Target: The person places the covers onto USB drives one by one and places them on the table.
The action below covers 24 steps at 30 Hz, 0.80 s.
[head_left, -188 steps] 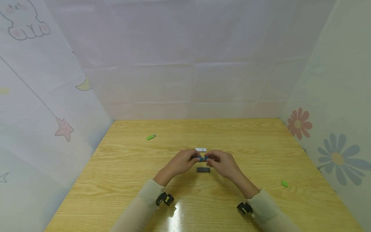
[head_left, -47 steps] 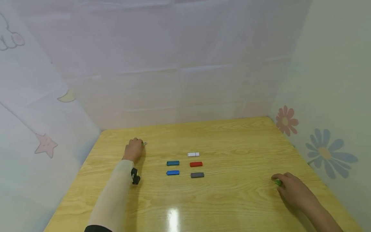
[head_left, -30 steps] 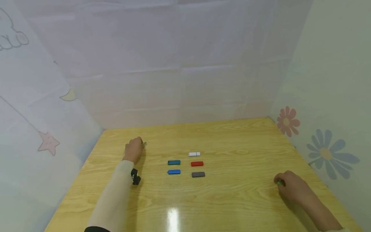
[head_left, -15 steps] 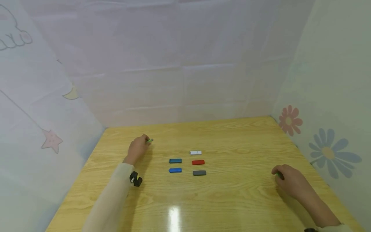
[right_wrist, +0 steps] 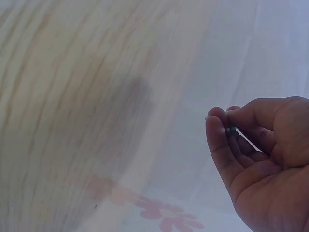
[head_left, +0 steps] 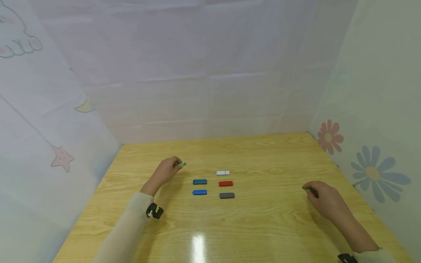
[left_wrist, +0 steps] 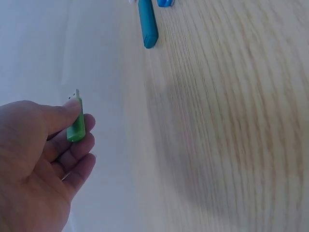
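Observation:
My left hand (head_left: 165, 171) pinches a green USB flash drive (left_wrist: 76, 126) between thumb and fingers, its metal plug bare and pointing away from the palm. On the right, my right hand (head_left: 327, 199) holds a small green cap (right_wrist: 232, 129) in its fingertips, mostly hidden by them. Between the hands lie a white USB stick (head_left: 222, 172), a red one (head_left: 225, 183) and a dark grey one (head_left: 227, 195) in one column. Left of these sit a teal USB stick (head_left: 200, 182) and a blue one (head_left: 199, 192), nearest to my left hand.
The wooden table (head_left: 263, 219) is bordered by a pale back curtain (head_left: 210, 102) and side walls printed with flowers and stars. A black wrist camera (head_left: 154, 210) is strapped on my left sleeve.
Earlier, both hands held a blue stick at the middle, with the green pieces lying on the table. Both now hold the green pieces; lately each hand has moved inward, the left lifting the drive.

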### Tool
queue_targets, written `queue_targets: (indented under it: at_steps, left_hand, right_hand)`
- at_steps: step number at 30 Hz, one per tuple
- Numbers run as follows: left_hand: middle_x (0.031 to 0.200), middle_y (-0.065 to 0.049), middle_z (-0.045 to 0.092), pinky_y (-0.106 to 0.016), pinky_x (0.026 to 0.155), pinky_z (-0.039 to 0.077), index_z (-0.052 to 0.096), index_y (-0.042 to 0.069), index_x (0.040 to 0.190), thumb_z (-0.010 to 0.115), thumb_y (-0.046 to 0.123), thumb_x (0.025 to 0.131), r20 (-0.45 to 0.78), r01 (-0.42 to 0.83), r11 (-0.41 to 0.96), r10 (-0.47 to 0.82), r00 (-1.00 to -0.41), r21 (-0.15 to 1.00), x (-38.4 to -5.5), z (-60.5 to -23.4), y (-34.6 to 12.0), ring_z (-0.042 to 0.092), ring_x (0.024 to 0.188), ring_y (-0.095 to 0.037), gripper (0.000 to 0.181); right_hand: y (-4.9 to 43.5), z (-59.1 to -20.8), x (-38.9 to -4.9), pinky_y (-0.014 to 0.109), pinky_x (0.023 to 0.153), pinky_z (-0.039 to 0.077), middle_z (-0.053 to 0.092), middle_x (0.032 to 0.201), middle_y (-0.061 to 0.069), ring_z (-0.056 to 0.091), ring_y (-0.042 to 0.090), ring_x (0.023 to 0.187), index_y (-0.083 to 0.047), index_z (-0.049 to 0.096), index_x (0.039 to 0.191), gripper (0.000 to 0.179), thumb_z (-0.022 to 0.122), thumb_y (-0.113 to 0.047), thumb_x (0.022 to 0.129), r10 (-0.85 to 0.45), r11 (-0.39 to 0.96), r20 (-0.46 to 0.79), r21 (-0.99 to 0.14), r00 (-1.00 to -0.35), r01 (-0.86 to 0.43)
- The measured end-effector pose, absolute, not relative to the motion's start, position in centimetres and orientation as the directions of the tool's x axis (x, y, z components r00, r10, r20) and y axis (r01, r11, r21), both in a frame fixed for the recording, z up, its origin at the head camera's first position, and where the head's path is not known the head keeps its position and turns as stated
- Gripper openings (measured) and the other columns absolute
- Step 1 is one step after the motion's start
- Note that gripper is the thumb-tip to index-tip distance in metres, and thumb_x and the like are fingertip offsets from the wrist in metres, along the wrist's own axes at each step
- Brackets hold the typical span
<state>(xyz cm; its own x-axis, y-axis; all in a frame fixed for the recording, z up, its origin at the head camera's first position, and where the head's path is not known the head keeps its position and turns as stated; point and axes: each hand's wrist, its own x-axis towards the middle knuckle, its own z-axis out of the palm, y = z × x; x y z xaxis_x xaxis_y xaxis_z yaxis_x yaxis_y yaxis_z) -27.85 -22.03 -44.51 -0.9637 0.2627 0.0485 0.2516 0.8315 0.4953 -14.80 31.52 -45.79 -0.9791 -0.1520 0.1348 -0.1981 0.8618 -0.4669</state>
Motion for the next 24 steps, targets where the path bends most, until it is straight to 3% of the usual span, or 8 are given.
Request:
queue_targets:
  at_steps: [5, 11, 20, 24]
  left_hand:
    - [0.105, -0.006, 0.069, -0.039, 0.078, 0.054, 0.065, 0.006, 0.117, 0.062, 0.019, 0.103, 0.045, 0.267, 0.833, 0.281, -0.959, 0.485, -27.1, -44.5, -21.5, 0.063, 0.091, -0.019, 0.02]
    - [0.108, -0.006, 0.07, -0.038, 0.077, 0.055, 0.065, 0.006, 0.118, 0.062, 0.019, 0.102, 0.067, 0.296, 0.816, 0.304, -0.95, 0.496, -26.3, -44.3, -20.9, 0.064, 0.091, -0.018, 0.02]
    - [0.101, -0.002, 0.069, -0.036, 0.075, 0.054, 0.067, 0.007, 0.115, 0.065, 0.017, 0.101, 0.13, 0.35, 0.784, 0.332, -0.934, 0.513, -25.0, -44.6, -19.5, 0.062, 0.089, -0.016, 0.017]
    - [0.099, 0.001, 0.068, -0.034, 0.072, 0.051, 0.068, 0.009, 0.114, 0.066, 0.017, 0.1, 0.154, 0.377, 0.764, 0.35, -0.924, 0.524, -24.5, -44.6, -18.6, 0.058, 0.084, -0.013, 0.017]
  right_hand:
    - [30.8, -45.6, -14.8, 0.035, 0.064, 0.051, 0.067, 0.099, 0.012, 0.059, 0.019, 0.079, 0.003, 0.069, 0.114, 0.022, 0.061, -0.002, 0.095, -0.138, 0.848, 0.137, -0.495, -0.981, -0.188]
    - [29.6, -45.4, -15.0, 0.029, 0.06, 0.047, 0.068, 0.096, 0.008, 0.056, 0.015, 0.075, 0.001, 0.07, 0.115, 0.021, 0.062, -0.003, 0.096, -0.142, 0.832, 0.148, -0.518, -0.979, -0.199]
    - [27.4, -45.2, -16.1, 0.039, 0.067, 0.056, 0.073, 0.101, 0.009, 0.067, 0.024, 0.085, -0.002, 0.07, 0.117, 0.021, 0.066, -0.007, 0.097, -0.146, 0.794, 0.166, -0.569, -0.975, -0.215]
    - [26.1, -45.2, -16.7, 0.036, 0.069, 0.056, 0.073, 0.1, 0.005, 0.067, 0.02, 0.086, -0.005, 0.071, 0.115, 0.019, 0.068, -0.011, 0.097, -0.149, 0.762, 0.167, -0.609, -0.975, -0.221]
